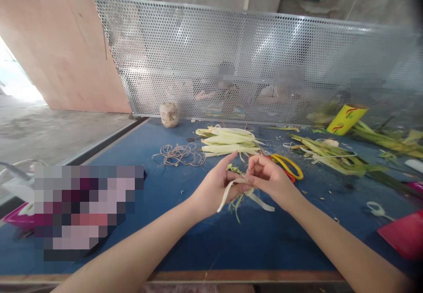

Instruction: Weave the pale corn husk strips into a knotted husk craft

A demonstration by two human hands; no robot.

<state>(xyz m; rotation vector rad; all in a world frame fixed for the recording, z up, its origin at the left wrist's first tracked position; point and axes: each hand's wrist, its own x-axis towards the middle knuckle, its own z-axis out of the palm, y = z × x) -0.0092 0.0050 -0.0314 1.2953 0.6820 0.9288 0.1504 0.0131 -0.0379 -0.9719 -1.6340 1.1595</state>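
Note:
Both my hands meet over the middle of the blue table (139,161). My left hand (216,185) is closed around a small bundle of pale leaf strips (243,194), whose ends hang down and splay out below it. My right hand (266,174) pinches the top of the same bundle, fingers curled together. A neat pile of pale cut leaves (228,143) lies just beyond my hands. Yellow-handled scissors (289,165) lie on the table right behind my right hand.
A tangle of twine (180,154) and a ball of twine (169,114) lie at the left back. Green leaves and stalks (333,154) spread to the right, by a yellow cup (345,119). A red object (401,235) and small white scissors (376,209) sit at the right edge. A perforated metal screen (251,59) closes the far side; people sit behind it.

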